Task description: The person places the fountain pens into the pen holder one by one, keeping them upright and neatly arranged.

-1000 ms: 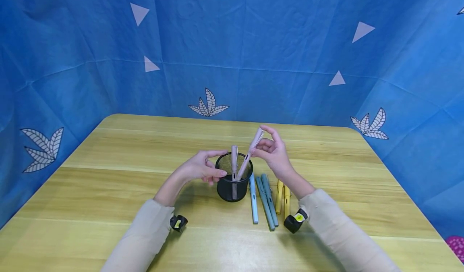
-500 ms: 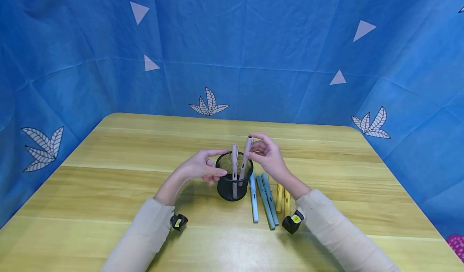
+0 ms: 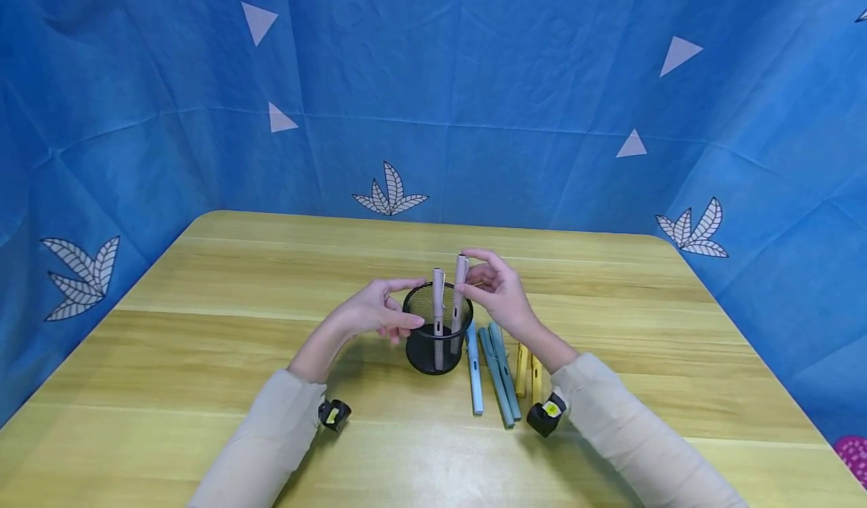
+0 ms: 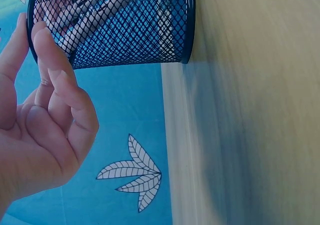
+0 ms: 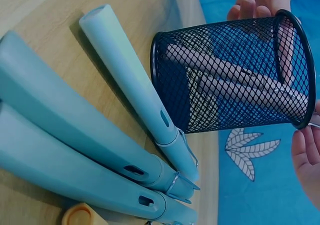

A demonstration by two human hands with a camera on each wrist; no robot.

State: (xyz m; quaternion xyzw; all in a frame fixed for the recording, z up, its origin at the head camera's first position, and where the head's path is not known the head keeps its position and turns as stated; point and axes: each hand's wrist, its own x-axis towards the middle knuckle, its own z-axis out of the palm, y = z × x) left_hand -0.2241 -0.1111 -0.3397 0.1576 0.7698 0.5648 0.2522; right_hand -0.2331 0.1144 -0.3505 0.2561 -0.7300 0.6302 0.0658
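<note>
"So, what is being held at the moment?"

"A slim pale-lilac capped pen with a metal clip, nearly upright inside a round black wire-mesh cup, toward its 3 o'clock side. The right hand pinches it near the top, from 2 o'clock. The left hand holds the cup's rim at 9 o'clock, between thumb and index finger."

"How would you do this step well?"

"I take it as lowering the pen in. Its lower end looks short of the base in the right wrist view, so I'd guide it straight down and let go only once it touches bottom. The grip on the rim should keep a probably light cup from tipping."

"And the counts?"

"One cup. Two lilac pens, both in it; the second lilac pen stands near the middle, apart from the right hand. On the pale wood-grain surface lie one smooth light-blue pen, between 4 and 5 o'clock from the cup; two grey-teal pens, side by side at 4 o'clock; and two yellow pens, between 3 and 4, partly covered."
</note>
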